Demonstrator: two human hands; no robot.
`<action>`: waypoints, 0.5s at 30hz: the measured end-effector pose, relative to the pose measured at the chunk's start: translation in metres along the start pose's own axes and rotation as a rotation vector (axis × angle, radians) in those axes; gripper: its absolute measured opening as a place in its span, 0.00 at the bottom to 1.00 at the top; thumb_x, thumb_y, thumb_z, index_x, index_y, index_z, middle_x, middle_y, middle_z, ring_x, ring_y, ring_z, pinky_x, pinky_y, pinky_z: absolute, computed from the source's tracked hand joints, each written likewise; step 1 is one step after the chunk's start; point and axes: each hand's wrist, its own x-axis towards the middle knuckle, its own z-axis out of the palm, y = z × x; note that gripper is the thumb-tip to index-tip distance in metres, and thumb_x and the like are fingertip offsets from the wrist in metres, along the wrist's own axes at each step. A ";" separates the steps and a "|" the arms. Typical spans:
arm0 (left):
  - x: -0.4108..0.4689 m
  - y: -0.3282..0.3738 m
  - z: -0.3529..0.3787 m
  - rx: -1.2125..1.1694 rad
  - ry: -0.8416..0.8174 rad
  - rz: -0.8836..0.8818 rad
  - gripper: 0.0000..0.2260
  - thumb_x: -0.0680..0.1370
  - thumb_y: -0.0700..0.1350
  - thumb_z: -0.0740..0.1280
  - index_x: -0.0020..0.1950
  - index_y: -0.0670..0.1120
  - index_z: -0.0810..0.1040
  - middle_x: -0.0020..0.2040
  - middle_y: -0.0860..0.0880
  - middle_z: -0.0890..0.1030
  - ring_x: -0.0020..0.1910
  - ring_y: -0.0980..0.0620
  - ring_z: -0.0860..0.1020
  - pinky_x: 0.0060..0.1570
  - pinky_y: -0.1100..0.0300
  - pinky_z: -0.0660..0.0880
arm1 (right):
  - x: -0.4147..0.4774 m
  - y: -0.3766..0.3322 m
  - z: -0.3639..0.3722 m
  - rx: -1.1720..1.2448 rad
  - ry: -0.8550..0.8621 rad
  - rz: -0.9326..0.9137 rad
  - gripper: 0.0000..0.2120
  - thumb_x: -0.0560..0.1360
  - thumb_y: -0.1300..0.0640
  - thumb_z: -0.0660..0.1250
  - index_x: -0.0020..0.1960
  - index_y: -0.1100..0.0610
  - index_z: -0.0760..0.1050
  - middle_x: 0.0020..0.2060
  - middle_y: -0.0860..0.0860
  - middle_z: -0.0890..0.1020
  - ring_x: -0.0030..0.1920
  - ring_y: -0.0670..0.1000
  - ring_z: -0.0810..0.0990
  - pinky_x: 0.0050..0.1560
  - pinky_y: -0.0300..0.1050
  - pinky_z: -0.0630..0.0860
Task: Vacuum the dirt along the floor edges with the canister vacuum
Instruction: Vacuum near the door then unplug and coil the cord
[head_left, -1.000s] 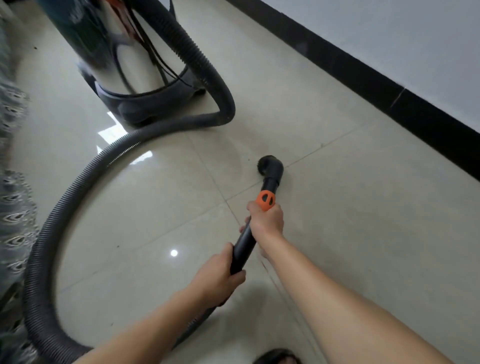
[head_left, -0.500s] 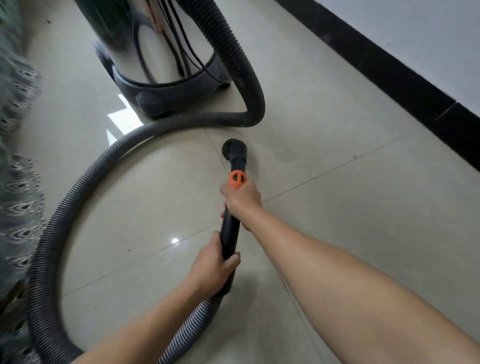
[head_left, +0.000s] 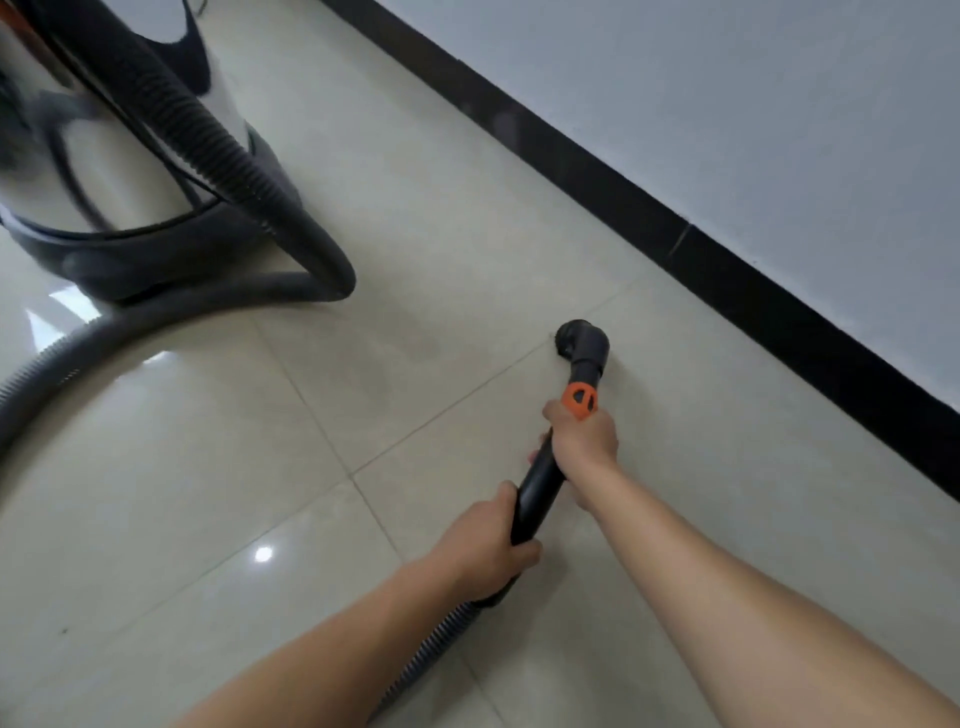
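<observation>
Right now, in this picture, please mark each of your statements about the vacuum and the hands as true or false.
1. The left hand and right hand both grip the wand. True.
2. The nozzle touches the baseboard. False: it is on the floor, apart from the baseboard.
3. The canister stands at the left of the view. True.
4. The orange collar sits beside the left hand. False: it is just beyond the right hand, toward the nozzle.

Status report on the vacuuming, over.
Left hand and right hand both grip the wand. Nozzle down on tile, short of the black baseboard. Hose and canister sit left, clear of the path.
</observation>
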 end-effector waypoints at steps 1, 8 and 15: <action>0.006 0.011 0.004 -0.002 -0.001 0.013 0.16 0.75 0.51 0.68 0.53 0.47 0.64 0.52 0.42 0.78 0.49 0.42 0.77 0.45 0.54 0.71 | 0.006 -0.003 -0.013 0.018 0.022 0.002 0.16 0.73 0.56 0.69 0.56 0.62 0.71 0.33 0.57 0.79 0.23 0.56 0.79 0.33 0.51 0.81; -0.009 0.000 0.006 -0.157 0.088 -0.067 0.19 0.69 0.48 0.73 0.53 0.48 0.68 0.45 0.51 0.79 0.43 0.51 0.79 0.41 0.56 0.76 | 0.014 -0.019 0.009 0.008 -0.148 -0.036 0.16 0.71 0.59 0.70 0.55 0.63 0.71 0.37 0.60 0.77 0.24 0.56 0.77 0.28 0.50 0.80; -0.045 -0.046 0.023 -0.056 0.039 -0.085 0.18 0.61 0.50 0.72 0.43 0.53 0.66 0.37 0.55 0.77 0.36 0.53 0.75 0.35 0.61 0.71 | -0.021 0.022 0.016 0.046 -0.234 0.032 0.13 0.73 0.58 0.69 0.54 0.61 0.71 0.32 0.57 0.77 0.21 0.55 0.76 0.32 0.55 0.82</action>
